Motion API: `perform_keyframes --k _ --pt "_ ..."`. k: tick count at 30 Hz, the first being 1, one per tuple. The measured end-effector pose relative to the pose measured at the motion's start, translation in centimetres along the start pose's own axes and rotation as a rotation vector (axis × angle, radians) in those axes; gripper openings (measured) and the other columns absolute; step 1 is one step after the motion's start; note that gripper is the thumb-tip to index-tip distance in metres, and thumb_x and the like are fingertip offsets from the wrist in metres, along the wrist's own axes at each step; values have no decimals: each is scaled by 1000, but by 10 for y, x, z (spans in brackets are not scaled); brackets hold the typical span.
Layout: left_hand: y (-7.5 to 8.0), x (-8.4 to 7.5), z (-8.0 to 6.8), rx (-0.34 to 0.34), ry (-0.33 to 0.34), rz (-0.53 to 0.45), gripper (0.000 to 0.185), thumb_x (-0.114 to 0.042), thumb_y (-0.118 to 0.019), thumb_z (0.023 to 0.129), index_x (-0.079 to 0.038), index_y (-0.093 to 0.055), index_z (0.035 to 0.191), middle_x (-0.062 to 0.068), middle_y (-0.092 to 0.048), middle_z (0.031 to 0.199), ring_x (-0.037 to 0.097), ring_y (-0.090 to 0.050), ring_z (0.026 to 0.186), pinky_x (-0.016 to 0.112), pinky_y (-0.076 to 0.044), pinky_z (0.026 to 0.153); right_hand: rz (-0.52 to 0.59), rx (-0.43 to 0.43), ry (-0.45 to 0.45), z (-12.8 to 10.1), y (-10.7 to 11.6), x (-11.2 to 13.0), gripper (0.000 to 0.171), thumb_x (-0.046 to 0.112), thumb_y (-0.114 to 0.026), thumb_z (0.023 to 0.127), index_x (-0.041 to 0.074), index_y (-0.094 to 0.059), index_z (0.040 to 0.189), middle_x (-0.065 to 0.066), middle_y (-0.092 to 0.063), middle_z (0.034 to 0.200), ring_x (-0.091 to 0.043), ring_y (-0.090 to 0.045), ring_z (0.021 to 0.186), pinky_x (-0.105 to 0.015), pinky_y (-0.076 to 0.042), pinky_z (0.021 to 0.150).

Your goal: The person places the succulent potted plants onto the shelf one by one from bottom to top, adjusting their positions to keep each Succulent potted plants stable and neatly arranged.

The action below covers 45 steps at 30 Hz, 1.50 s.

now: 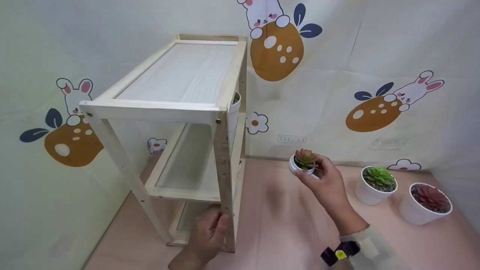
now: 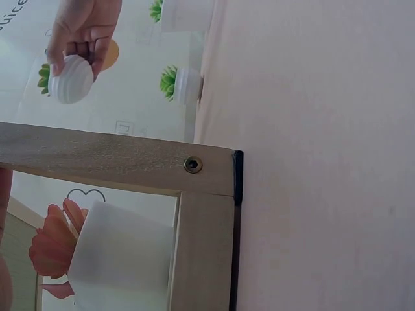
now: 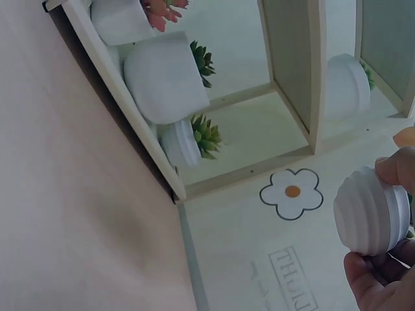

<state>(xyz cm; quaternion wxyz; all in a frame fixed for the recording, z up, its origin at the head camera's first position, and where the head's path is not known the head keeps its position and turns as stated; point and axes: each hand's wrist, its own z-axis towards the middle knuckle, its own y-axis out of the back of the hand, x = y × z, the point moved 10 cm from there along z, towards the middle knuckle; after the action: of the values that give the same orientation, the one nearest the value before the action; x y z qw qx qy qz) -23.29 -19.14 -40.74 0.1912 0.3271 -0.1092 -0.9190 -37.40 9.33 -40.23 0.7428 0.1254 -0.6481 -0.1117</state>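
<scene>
I see my right hand [image 1: 326, 180] raised above the pink counter [image 1: 285, 225], its grip closed around a small white pot [image 1: 300, 167] with a reddish-green succulent in it. The pot is held in the air, to the right of a pale wooden shelf unit [image 1: 180, 112], tilted toward the shelf. In the right wrist view the ribbed white pot [image 3: 371, 210] sits between thumb and fingertips [image 3: 395, 170]. My left hand [image 1: 210, 234] is low at the front of the shelf unit, fingers curled around the bottom of its front right leg [image 1: 225, 180]. Two more white pots stand on the counter at right, against the rabbit-patterned backdrop [image 1: 375, 108]: one with a green plant [image 1: 376, 185], one with a dark red plant [image 1: 425, 203], just beside each other. Other pots show inside the shelf [image 3: 165, 78] in the right wrist view
</scene>
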Motion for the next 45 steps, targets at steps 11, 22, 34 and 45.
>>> perform_keyframes --k 11,22,34,45 --pt "-2 -1 1 18 -14 -25 10 5 -57 97 -4 -62 101 0 -64 84 -1 -55 75 17 -50 62 83 34 79 5 -21 30 66 23 -85 88 9 -51 143 -5 -57 144 -20 -57 134 -21 -49 105" --pt "-3 -2 1 21 -41 -2 6 1 -58 100 -4 -61 101 1 -63 85 -1 -52 76 17 -49 63 131 94 70 10 -42 47 65 21 -83 90 11 -50 145 -5 -55 145 -21 -56 134 -22 -50 104" --pt "-1 -2 1 12 -49 0 9 2 -57 99 -6 -60 99 -1 -60 81 -2 -50 74 15 -47 62 188 113 137 16 -64 82 59 14 -82 89 6 -55 141 -9 -58 138 -20 -58 127 -33 -47 110" --pt "0 0 1 10 -27 11 9 3 -58 97 -5 -61 98 -1 -62 81 -3 -50 75 16 -48 62 189 161 138 22 -89 100 59 17 -81 89 8 -56 142 -9 -62 137 -24 -58 128 -42 -47 111"
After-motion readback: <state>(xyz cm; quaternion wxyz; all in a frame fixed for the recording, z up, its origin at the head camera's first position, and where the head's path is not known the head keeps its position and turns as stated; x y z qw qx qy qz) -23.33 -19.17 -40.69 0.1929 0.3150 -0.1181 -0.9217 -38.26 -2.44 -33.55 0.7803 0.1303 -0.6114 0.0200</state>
